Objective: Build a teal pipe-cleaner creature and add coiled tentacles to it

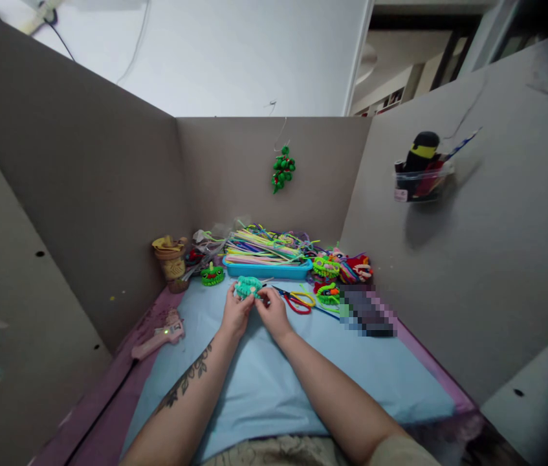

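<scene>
A teal fuzzy pipe-cleaner figure (248, 286) is held above the blue cloth, with a small pale spot at its lower right. My left hand (237, 310) grips it from the left and below, thumb on its front. The closed fingers of my right hand (272, 309) pinch at its lower right edge; any small part between those fingertips is hidden. Just right of my right hand lie scissors (303, 301) with red and yellow handles. A green pipe-cleaner figure (212, 276) sits behind and left of my left hand.
A blue tray (268, 269) heaped with pipe cleaners (266, 246) stands at the back. A pink glue gun (161, 338) with a lit green light lies left, its cord running forward. Bright pipe-cleaner pieces (327, 266) and a pixelated dark object (368, 310) are right. Grey panels (274, 200) enclose the table.
</scene>
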Demonstrator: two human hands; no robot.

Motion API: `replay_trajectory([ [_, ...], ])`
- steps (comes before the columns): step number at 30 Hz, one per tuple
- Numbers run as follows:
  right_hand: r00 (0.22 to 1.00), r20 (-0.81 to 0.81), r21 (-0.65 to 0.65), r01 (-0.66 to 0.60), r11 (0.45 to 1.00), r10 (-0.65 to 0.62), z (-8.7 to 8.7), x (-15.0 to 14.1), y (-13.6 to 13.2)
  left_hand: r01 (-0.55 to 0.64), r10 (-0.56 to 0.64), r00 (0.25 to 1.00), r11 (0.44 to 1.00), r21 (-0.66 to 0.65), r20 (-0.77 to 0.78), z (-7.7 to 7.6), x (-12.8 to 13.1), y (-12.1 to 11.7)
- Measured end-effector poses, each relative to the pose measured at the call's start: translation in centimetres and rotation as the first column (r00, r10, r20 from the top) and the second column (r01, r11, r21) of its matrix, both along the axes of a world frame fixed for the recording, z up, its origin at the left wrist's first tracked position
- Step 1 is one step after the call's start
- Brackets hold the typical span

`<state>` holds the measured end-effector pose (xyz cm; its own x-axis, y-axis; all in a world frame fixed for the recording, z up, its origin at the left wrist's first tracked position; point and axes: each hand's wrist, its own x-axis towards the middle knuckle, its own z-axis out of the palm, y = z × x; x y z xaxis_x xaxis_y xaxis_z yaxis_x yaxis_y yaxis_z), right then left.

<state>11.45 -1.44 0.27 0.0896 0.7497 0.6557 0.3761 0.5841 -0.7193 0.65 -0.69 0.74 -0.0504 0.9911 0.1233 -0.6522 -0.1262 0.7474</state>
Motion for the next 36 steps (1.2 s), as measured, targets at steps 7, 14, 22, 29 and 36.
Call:
replay_trajectory([
  [7, 1.000, -0.027, -0.003, 0.015, 1.000, -0.015, -0.40, 0.09, 0.32, 0.004, -0.004, 1.000, 1.000, -0.007, -0.017, 0.04, 0.03, -0.16],
  [14, 0.999, -0.040, -0.021, 0.008, 1.000, -0.009, -0.42, 0.13, 0.24, 0.010, -0.009, 0.999, 1.000, -0.017, 0.039, 0.03, -0.19, -0.08],
  [22, 0.999, -0.034, -0.012, 0.018, 1.000, -0.018, -0.68, 0.18, 0.24, -0.023, 0.026, 0.999, 0.997, -0.079, 0.028, 0.07, -0.27, 0.14],
  [29, 0.999, -0.021, -0.003, 0.043, 0.999, -0.043, -0.52, 0.24, 0.15, -0.044, 0.050, 0.998, 0.993, -0.113, 0.049, 0.11, -0.16, 0.24],
  [36, 0.999, -0.030, 0.002, 0.041, 0.999, -0.041, -0.58, 0.42, 0.37, -0.032, 0.044, 0.995, 0.992, -0.122, 0.091, -0.01, -0.37, 0.38],
])
